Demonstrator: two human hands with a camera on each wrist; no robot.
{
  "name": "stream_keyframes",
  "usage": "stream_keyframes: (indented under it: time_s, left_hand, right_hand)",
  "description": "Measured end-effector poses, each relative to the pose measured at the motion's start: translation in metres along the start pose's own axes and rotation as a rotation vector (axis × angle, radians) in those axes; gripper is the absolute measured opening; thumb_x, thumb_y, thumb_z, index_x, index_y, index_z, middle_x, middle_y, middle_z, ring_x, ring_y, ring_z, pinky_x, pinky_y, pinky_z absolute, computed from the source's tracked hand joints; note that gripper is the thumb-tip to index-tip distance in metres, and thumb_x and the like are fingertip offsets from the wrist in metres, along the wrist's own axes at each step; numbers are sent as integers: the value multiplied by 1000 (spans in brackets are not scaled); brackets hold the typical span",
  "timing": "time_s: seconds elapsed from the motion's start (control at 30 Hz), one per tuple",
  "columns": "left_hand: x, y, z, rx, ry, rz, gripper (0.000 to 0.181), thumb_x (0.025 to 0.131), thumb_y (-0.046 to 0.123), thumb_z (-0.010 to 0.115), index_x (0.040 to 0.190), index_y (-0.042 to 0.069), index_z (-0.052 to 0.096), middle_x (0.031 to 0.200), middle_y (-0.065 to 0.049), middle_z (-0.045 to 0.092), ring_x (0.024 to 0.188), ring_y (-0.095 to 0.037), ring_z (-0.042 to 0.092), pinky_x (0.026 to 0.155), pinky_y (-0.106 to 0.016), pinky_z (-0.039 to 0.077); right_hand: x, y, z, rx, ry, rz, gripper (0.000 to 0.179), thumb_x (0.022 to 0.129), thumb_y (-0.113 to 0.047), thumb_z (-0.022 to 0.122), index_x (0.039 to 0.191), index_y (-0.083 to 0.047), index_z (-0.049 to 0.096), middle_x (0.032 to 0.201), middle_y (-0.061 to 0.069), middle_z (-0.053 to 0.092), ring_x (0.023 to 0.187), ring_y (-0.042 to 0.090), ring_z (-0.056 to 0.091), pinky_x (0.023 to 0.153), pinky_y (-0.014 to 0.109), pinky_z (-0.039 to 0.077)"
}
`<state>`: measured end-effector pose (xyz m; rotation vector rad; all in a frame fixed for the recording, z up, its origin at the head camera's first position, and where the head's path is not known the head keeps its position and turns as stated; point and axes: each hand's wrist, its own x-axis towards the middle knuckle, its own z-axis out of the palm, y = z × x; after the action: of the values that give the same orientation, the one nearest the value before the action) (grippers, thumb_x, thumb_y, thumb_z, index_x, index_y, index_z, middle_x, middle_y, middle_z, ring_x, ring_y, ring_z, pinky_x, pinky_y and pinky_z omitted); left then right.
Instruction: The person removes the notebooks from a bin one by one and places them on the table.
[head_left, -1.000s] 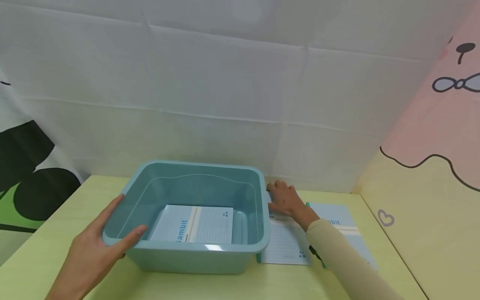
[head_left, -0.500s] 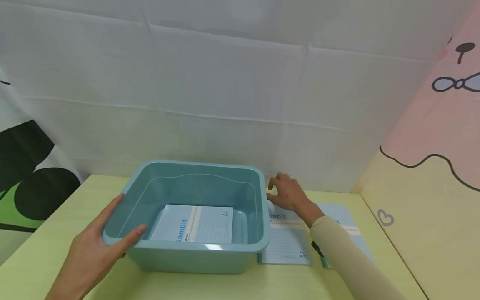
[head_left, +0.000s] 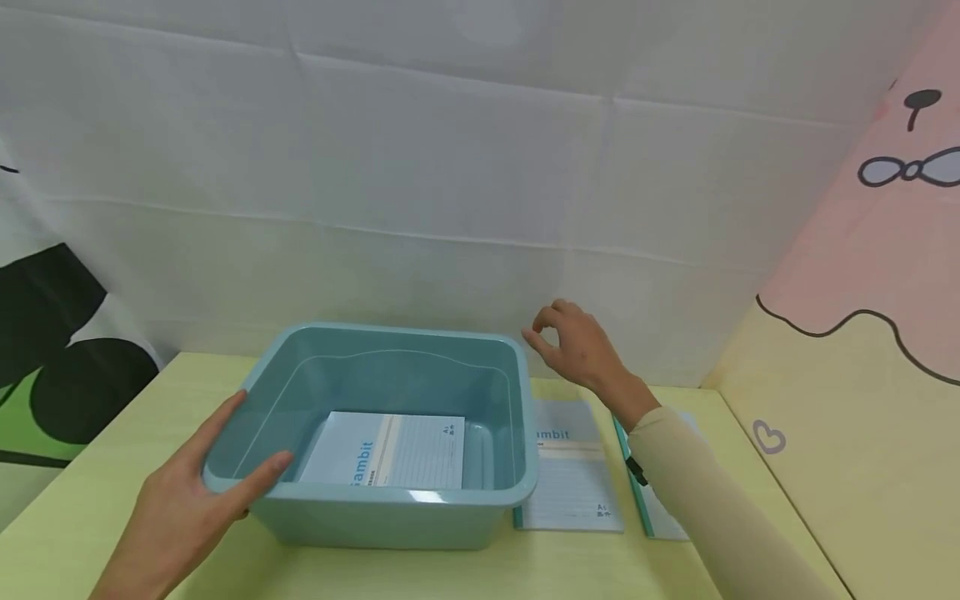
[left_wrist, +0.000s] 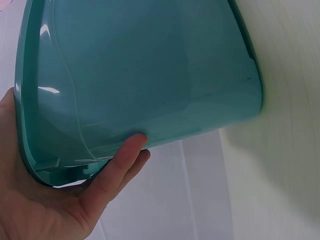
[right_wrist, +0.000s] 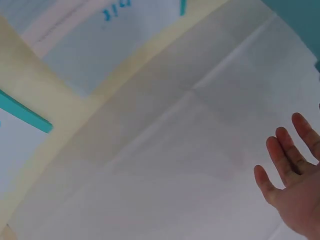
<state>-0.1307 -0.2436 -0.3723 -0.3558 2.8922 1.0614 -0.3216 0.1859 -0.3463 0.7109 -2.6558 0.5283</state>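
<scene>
We've got the tub on the tabletop, w/ 1st notebook flat inside; our left grip is clamped on tub's near-L corner. 2nd notebook lies just R of tub; 3rd notebook, further R, is partly hidden by our sleeve. Our right grip, fingertips apart, hangs nr tub's R rim, white backdrop behind.

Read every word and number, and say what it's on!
"ambit": pale-blue rectangular paper notebook inside the blue-green plastic basin.
"mbit", start hidden: pale-blue teal-edged paper notebook right of the basin.
"A": corner of both; other small print unreadable.
Third pale-blue notebook, farthest right: none visible.
</scene>
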Motion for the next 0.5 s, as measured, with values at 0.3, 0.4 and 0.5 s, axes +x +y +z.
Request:
stream_keyframes:
  time_s: [0.3,0.4,0.5]
  left_hand:
    - [-3,-5,1,-11,40,38,105,95,69,60,168,32,-6,169,-36,16,140,-63,32,99,-82,39]
    - [-3,-4,1,-12,37,38,105,95,69,60,168,32,-6,169,-36,15,141,-62,32,99,-82,40]
    - [-2,-3,1,-12,19,27,106,95,69,59,167,31,-8,169,-36,14,141,-63,31,101,-82,40]
  right_hand:
    - [24,-39,-22,52,3,-106,27,102,-37,66,108,-11,71,118,10,67,112,34,64,95,48,53]
    - [30,-55,-26,54,-38,-126,31,101,-40,66,112,-12,71,121,8,65,117,33,62,99,48,53]
    - [35,-69,-30,49,-73,-144,33,100,-42,67,115,-12,70,125,7,64,120,32,62,101,48,53]
